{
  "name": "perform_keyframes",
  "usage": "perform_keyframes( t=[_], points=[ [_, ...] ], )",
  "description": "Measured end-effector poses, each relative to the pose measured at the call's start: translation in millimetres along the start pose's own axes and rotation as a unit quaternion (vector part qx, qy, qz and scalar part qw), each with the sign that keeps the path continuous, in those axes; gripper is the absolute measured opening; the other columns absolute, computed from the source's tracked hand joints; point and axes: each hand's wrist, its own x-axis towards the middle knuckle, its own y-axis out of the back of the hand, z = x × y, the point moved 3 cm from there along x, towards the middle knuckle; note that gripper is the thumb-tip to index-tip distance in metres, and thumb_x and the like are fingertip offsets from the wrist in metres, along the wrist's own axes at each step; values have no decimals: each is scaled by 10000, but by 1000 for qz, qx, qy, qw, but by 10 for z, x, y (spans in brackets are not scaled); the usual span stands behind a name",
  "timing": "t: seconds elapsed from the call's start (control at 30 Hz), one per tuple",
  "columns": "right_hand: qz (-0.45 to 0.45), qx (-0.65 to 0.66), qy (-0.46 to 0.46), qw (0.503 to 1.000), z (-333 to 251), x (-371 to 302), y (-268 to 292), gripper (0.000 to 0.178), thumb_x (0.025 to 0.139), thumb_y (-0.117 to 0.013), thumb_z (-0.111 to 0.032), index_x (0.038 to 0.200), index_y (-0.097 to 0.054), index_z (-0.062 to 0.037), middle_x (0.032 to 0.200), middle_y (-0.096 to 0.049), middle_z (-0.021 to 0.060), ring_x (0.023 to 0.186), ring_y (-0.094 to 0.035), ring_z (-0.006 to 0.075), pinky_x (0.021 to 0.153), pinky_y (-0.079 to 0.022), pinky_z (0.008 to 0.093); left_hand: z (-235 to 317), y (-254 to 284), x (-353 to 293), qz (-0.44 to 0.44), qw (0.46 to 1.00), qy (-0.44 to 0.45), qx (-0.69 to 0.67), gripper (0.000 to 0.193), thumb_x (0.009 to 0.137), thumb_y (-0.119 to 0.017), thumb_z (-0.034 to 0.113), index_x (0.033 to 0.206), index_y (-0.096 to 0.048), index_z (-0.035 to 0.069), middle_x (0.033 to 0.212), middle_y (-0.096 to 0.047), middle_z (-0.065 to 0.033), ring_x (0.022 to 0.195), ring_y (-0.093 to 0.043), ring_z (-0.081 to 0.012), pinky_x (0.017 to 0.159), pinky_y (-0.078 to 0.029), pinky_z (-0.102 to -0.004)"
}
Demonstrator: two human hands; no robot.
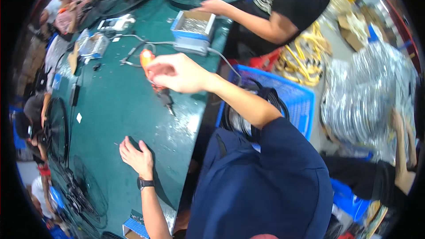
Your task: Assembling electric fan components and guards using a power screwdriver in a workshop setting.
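The driver (146, 56), orange with a dark nose, is above the middle of the table (110, 115), its bit slanting toward the table's near edge. The person's right hand (176, 73) covers its middle, fingers curled; blur hides whether they grip it or only meet it, so that cannot be told. A sound hold would probably wrap the whole body, in line with the bit, before any weight is taken.

The left hand (138, 157) is well apart from the driver, palm bare, thumb and fingers spread wide, holding nothing. It would do best kept out of the bit's path.

Beyond the driver's orange end, a cord (159, 42) runs across the table; leaving it slack should prevent snags. Just past it, a box (188, 36) of small metal pieces rests on a grey unit (190, 48). A co-worker's hand (214, 6) is near the box's far edge, so reaches there call for care.
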Motion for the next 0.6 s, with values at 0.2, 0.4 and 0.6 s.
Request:
perform_keyframes(
  t=[0.2, 0.4, 0.6],
  points=[
    [279, 101, -158, 942, 911, -2243, 624, 318, 873, -532, -36, 1187, -532, 15, 973, -656, 155, 873, -655, 200, 775, -530, 316, -3, -116, 68, -18, 999, -47, -9, 435, 903, -496, 305, 1247, -478, 40, 1294, -449, -158, 1231, -389, -334, 1020, -301, -456],
    [390, -290, -514, 707, 2316, -4507, 1159, 365, 737, -608, -324, 864, -643, 17, 849, -635, 257, 853, -626, 393, 770, -484, 426, -95, -134, 12, -34, 999, -33, -23, 425, 901, -503, 280, 1248, -484, 34, 1302, -444, -176, 1223, -398, -353, 1018, -300, -470],
    [491, -60, -544, 678, 3179, -4853, 796, 945, 707, -670, -185, 1427, -113, 70, 1428, -304, 259, 1316, -338, 316, 1061, -292, 344, -48, -75, 10, -29, 997, -45, -52, 428, 892, -516, 275, 1213, -517, -9, 1284, -475, -209, 1204, -418, -381, 1002, -328, -460]
  ],
)
